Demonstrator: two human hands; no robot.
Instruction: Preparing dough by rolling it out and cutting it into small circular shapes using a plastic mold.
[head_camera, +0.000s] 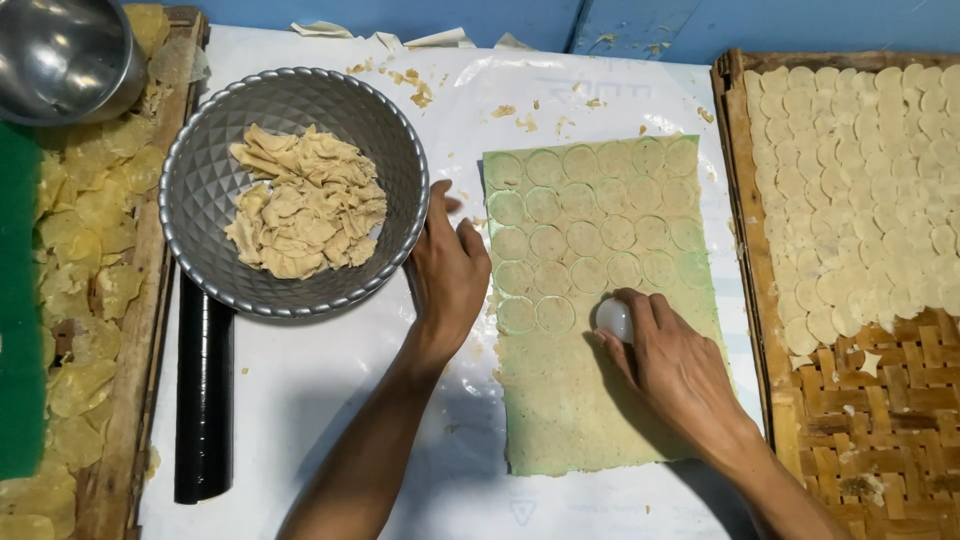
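Observation:
A thin rectangular sheet of pale dough (590, 400) lies on a white plastic sheet; its upper half is stamped with rows of circles. My right hand (675, 365) presses a small white round cutter (614, 318) into the dough just below the stamped rows. My left hand (447, 270) rests flat on the plastic at the dough's left edge, fingers together, holding nothing. It sits beside the rim of a faceted metal bowl (200, 190) filled with dough scraps (305, 205).
A woven bamboo tray (880, 420) at right carries several cut dough discs (860, 190). A black rolling pin (203, 400) lies below the bowl. A wooden tray (125, 400) at left holds dried discs, and a second metal bowl (60, 55) stands top left.

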